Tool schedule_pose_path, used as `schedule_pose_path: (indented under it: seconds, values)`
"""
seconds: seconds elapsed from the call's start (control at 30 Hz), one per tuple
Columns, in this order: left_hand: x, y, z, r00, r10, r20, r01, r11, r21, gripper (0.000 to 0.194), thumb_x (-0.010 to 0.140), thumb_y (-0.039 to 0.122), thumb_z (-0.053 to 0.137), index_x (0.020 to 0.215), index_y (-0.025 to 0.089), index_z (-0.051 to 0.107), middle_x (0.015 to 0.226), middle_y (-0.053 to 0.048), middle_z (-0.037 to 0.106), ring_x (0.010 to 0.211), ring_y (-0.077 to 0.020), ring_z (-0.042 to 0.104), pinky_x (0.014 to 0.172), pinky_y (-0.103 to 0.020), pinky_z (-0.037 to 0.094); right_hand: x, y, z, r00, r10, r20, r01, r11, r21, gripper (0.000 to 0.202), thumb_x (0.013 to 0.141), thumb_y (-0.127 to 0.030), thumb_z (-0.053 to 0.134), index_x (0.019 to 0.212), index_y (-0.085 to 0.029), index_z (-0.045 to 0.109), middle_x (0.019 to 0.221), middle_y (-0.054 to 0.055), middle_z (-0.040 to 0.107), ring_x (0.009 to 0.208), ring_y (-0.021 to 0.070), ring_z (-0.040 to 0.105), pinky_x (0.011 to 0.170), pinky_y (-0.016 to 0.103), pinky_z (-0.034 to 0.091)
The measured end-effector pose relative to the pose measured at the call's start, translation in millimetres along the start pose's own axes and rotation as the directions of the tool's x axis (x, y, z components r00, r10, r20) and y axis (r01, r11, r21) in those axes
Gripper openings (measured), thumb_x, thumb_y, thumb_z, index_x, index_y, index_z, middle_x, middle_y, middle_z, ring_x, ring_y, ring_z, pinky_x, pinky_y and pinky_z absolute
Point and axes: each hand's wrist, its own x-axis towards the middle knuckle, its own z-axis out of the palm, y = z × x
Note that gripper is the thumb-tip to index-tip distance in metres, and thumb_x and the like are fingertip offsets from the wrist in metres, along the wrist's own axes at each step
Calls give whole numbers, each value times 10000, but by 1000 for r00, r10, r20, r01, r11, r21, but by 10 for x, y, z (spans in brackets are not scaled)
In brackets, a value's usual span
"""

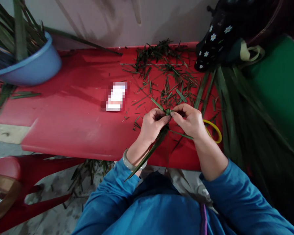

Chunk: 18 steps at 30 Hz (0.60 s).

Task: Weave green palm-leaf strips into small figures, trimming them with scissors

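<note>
Between my two hands is a small knot of woven green leaf strips (pixel 168 112), held just above the front part of the red table. My left hand (pixel 154 123) pinches it from the left with thumb and forefinger. From the right, my right hand (pixel 188 119) grips the same knot between thumb and fingertips. A long dark leaf end (pixel 150 151) trails down from it past my left wrist. One thin strip sticks out to the upper left, and another passes below my right hand.
Leaf scraps (pixel 168 88) litter the red table (pixel 71 127) beyond my hands. A blurred phone-like object (pixel 117 97) lies left. A blue basin (pixel 42 62) holds long leaves. A yellow handle loop (pixel 220 133) is beside my right wrist; long leaves (pixel 231 111) hang at right. A red stool (pixel 5 168) stands lower left.
</note>
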Motion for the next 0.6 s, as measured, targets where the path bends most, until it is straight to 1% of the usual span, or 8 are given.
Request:
schedule_pose_path:
  seconds: [0.1, 0.2, 0.3, 0.37, 0.43, 0.6]
  values:
    - [-18, 10, 11, 998, 52, -47, -47, 994, 97, 129, 640, 247, 651, 638, 166, 551, 591, 34, 549, 555, -71, 483, 543, -214, 372, -4, -12, 18, 999, -12, -34, 11, 1000, -28, 85, 698, -253, 563, 705, -171, 583, 628, -11, 587, 545, 88, 498, 524, 223, 412]
    - [-35, 5, 23, 987, 109, -117, -84, 977, 197, 108, 635, 228, 652, 633, 176, 558, 593, 27, 563, 580, -89, 504, 584, -234, 387, -10, -14, 42, 999, 5, -48, -6, 999, -33, 83, 701, -252, 557, 697, -170, 574, 626, -11, 584, 537, 84, 488, 514, 221, 407]
    - [-49, -2, 35, 977, 140, -161, -101, 968, 229, 91, 627, 220, 658, 638, 186, 574, 600, 25, 576, 578, -95, 506, 600, -246, 391, -11, -16, 56, 998, 34, -49, -36, 999, -29, 85, 703, -252, 553, 689, -169, 570, 610, -15, 575, 512, 76, 466, 491, 215, 393]
    - [-55, 5, 43, 975, 137, -173, -99, 973, 210, 90, 627, 225, 660, 636, 187, 579, 600, 24, 578, 567, -93, 499, 589, -244, 387, -9, -17, 53, 998, 43, -49, -45, 999, -23, 91, 705, -257, 552, 689, -169, 571, 600, -19, 569, 499, 72, 454, 480, 211, 386]
    - [-55, 21, 51, 979, 122, -161, -95, 981, 170, 96, 628, 223, 659, 630, 183, 573, 601, 24, 576, 570, -90, 495, 583, -238, 386, -6, -15, 41, 998, 37, -43, -37, 999, -16, 99, 710, -264, 551, 696, -169, 576, 595, -20, 567, 495, 70, 452, 475, 208, 383]
    - [-32, 44, 58, 998, 42, -47, -43, 999, -21, 126, 631, 203, 657, 686, 176, 547, 635, 33, 560, 600, -75, 498, 592, -212, 394, 6, 9, -4, 1000, -8, -24, 8, 1000, -9, 111, 712, -272, 558, 722, -167, 593, 605, -17, 575, 513, 75, 471, 489, 208, 394]
